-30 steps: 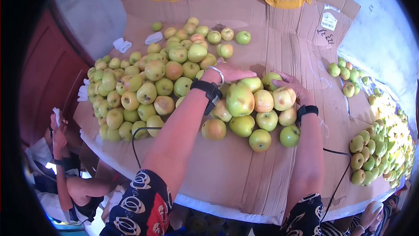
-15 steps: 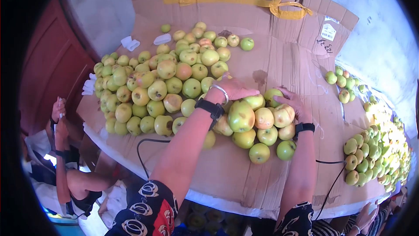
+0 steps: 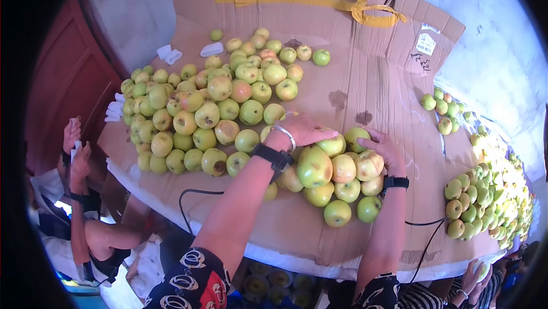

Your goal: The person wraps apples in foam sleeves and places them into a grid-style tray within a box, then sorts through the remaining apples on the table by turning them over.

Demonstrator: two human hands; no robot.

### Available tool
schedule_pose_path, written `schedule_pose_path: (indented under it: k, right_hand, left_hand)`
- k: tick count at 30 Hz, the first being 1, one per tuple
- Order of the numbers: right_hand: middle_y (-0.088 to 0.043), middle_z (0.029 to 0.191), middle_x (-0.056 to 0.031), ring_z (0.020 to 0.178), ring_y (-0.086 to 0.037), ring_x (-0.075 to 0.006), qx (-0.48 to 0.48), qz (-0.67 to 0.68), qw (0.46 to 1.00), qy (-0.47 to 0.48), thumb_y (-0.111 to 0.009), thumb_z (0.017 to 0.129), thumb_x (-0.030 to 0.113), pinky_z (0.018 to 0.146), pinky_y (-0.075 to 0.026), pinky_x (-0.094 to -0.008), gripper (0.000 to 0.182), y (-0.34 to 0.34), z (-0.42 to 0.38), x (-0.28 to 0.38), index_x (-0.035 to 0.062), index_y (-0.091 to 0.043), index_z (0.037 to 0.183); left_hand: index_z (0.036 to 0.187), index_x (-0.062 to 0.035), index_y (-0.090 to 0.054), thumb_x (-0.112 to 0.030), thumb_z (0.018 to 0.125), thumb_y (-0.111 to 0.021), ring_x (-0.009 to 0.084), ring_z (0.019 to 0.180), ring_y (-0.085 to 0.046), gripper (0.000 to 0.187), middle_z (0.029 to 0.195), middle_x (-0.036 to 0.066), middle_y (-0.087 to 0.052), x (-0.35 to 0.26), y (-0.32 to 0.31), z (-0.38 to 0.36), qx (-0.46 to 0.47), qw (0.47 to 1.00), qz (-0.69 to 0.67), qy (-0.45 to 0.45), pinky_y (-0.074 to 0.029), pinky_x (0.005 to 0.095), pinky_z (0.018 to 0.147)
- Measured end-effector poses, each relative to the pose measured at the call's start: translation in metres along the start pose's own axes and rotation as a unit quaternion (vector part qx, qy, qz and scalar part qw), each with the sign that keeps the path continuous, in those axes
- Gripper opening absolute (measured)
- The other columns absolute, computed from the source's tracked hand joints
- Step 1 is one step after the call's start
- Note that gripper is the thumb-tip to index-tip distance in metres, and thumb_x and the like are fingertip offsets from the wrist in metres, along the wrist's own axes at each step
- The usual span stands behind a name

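In front of me sits a small heap of yellow-green apples point(image 3: 314, 166), some with a red blush and brown spots. My left hand point(image 3: 305, 130) lies on the heap's far left side, its thumb stretched to the right along an apple point(image 3: 332, 145); its other fingers are partly hidden. Around the far right side curves my right hand point(image 3: 386, 152), fingers apart, touching a green apple point(image 3: 356, 137) and a blushed apple point(image 3: 369, 165). Neither hand lifts an apple clear of the heap.
A larger apple pile point(image 3: 220, 89) spreads to the left on the cardboard point(image 3: 319, 92); another pile point(image 3: 485, 200) lies at right. White foam sleeves point(image 3: 169, 54) lie at back left. A black cable point(image 3: 425, 223) crosses the front. Co-workers' hands point(image 3: 78, 157) show at both sides.
My hands keep nearly the same place on the heap while the view shifts slightly. The right co-worker's hands now show an apple; the left co-worker's hands have shifted a little.
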State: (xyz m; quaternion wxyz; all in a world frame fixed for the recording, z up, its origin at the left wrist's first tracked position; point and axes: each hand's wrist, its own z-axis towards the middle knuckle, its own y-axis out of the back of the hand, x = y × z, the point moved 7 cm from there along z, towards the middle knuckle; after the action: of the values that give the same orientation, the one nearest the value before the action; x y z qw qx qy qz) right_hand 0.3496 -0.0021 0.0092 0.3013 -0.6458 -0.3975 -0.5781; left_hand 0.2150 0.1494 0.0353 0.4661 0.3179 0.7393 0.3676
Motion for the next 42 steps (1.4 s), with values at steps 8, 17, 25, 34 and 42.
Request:
schedule_pose_path:
  k: [8,17,25,34,42]
  right_hand:
    - [-0.061,0.098,-0.0060,0.087,-0.056,-0.0118,-0.010,0.001,1.000,-0.008,-0.070,0.073,0.016,0.080,-0.045,-0.0263,0.047,-0.002,-0.008,-0.004,-0.0014,-0.055,0.114]
    - [-0.062,0.095,-0.0084,0.083,-0.056,-0.0149,-0.176,-0.104,0.977,0.064,-0.059,0.079,0.013,0.075,-0.046,-0.0286,0.037,0.031,-0.026,-0.013,-0.0021,-0.054,0.113]
    - [-0.054,0.116,-0.0137,0.104,-0.051,-0.0216,-0.338,-0.217,0.909,0.107,-0.050,0.086,0.026,0.089,-0.040,-0.0326,0.044,0.068,-0.048,-0.004,0.0016,-0.047,0.122]
    - [-0.033,0.135,-0.0201,0.126,-0.030,-0.0312,-0.010,-0.328,0.945,0.010,-0.068,0.076,0.034,0.100,-0.030,-0.0395,0.088,0.020,-0.105,0.034,0.0018,-0.015,0.139]
    - [-0.041,0.130,-0.0175,0.115,-0.045,-0.0246,-0.106,-0.133,0.984,-0.049,-0.069,0.072,0.028,0.094,-0.039,-0.0338,0.084,0.056,-0.097,-0.032,-0.0011,-0.024,0.136]
  left_hand:
    - [0.108,-0.0132,-0.063,-0.066,0.077,-0.035,0.0266,0.108,-0.048,0.067,0.105,0.011,-0.061,0.003,-0.005,-0.012,-0.028,0.999,-0.009,0.019,-0.017,0.0461,0.102]
    - [0.106,-0.0088,-0.062,-0.063,0.079,-0.035,0.0305,0.106,-0.050,0.066,0.108,0.015,-0.059,0.003,-0.001,-0.019,-0.082,0.996,-0.005,0.039,-0.017,0.0470,0.101]
    - [0.121,-0.0074,-0.050,-0.063,0.081,-0.031,0.0299,0.123,-0.036,0.071,0.128,0.017,-0.045,0.012,-0.008,-0.012,-0.069,0.996,-0.052,0.018,-0.006,0.0498,0.105]
    - [0.134,-0.0179,-0.033,-0.044,0.065,-0.070,0.0448,0.129,-0.014,0.083,0.139,0.017,-0.026,-0.083,-0.018,-0.113,-0.121,0.971,0.087,-0.188,-0.015,0.0602,0.101]
    - [0.134,-0.0174,-0.029,-0.032,0.074,-0.063,0.0424,0.116,-0.039,0.071,0.130,0.021,-0.036,-0.126,-0.023,-0.063,-0.198,0.953,0.002,-0.229,-0.028,0.0539,0.095]
